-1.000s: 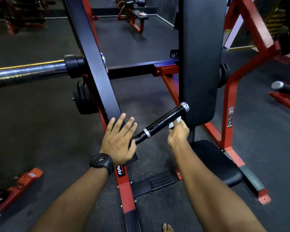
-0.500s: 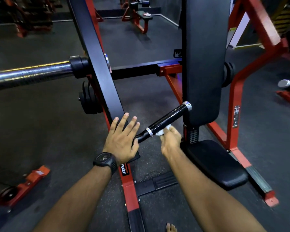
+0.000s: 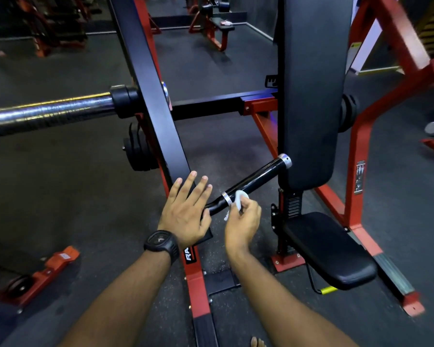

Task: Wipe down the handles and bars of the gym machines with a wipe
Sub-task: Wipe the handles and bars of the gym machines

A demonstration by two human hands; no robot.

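Pinching a crumpled white wipe [image 3: 239, 199] in the right hand [image 3: 243, 220], fingers curled round it, and pressing it onto the black handle [image 3: 257, 180] right beside the lower chrome ring. Laying the left hand [image 3: 186, 212] flat over the handle's bent lower end, fingers straight and spread, tips reaching onto the slanted black upright [image 3: 156, 116]. Wearing a black watch [image 3: 161, 243] on the left wrist. Handle slanting up and to the right from the upright, capped in chrome at the far end, just in front of the tall black back pad [image 3: 311, 96]. Below that pad, a black seat [image 3: 332, 251] on a red frame [image 3: 360, 146]. Left of the upright, a chrome bar [image 3: 48, 113] jutting sideways, with black plates [image 3: 138, 154] below it. Underneath all of it, a dark speckled floor [image 3: 60, 196].
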